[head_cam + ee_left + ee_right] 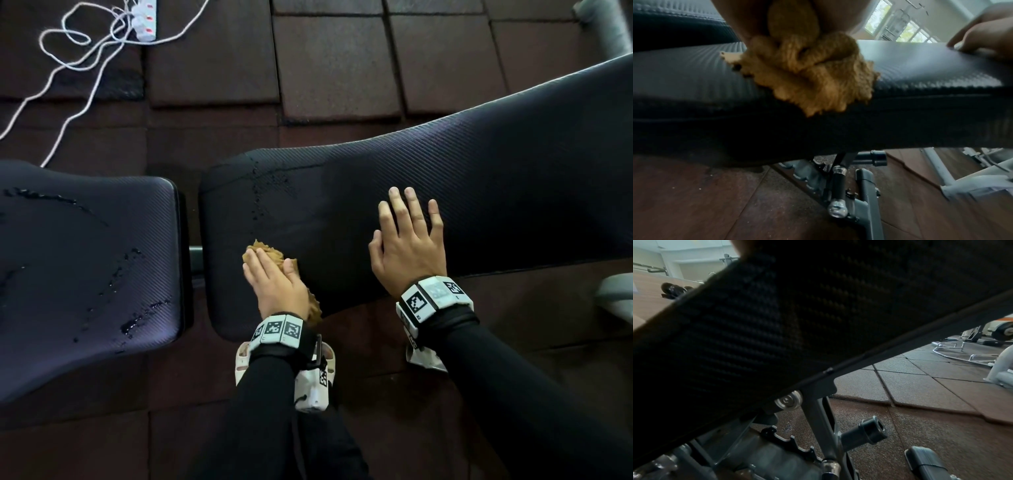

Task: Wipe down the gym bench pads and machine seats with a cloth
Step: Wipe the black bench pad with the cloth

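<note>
The left hand presses a bunched tan cloth against the back pad of the gym bench, close to the pad's near edge and toward its seat-side end. The fingers lie over the top of the cloth, the thumb curls in at its right side, and part of the fabric shows beyond the fingertips. In the left wrist view the cloth is gathered under the palm, with a ragged fold hanging over the pad's edge.

The right hand lies flat on the same pad, to the right of the left hand and apart from it. Its fingers are straight and slightly spread; it holds nothing.

The back pad has a black woven-pattern cover and rises toward the right. A patch of water droplets sits near its left end, beyond the cloth. The seat pad lies to the left, separated from the back pad by a narrow gap, and carries wet streaks and droplets.

Both forearms wear black sleeves and marker-printed wrist units. The floor is covered in dark rubber tiles. A white power strip with looped cords lies on it beyond the seat pad.
</note>
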`<action>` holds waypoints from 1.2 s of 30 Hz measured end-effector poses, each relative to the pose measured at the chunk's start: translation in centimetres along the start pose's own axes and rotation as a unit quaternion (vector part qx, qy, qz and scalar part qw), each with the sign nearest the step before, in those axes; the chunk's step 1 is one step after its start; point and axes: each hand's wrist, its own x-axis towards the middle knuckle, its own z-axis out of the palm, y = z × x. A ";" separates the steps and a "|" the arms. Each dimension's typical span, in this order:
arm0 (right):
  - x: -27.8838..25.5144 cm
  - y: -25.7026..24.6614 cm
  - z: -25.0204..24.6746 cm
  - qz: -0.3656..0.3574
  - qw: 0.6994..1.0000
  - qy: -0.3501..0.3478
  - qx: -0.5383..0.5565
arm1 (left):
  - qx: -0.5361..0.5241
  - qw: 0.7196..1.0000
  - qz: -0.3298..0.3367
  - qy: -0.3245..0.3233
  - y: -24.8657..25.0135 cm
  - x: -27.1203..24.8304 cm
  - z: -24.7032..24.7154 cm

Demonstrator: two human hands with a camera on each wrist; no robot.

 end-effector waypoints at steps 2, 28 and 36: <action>0.0 0.0 0.0 0.000 1.000 -0.004 -0.001 | 0.010 1.000 0.000 -0.014 0.1 0.2 0.1; 0.0 -0.2 -0.1 0.013 1.000 0.021 -0.012 | 0.082 0.947 0.283 -0.126 0.6 3.0 -0.9; 0.0 -0.1 0.1 0.013 1.000 0.027 -0.007 | 0.088 0.983 0.133 -0.086 5.6 12.2 -1.7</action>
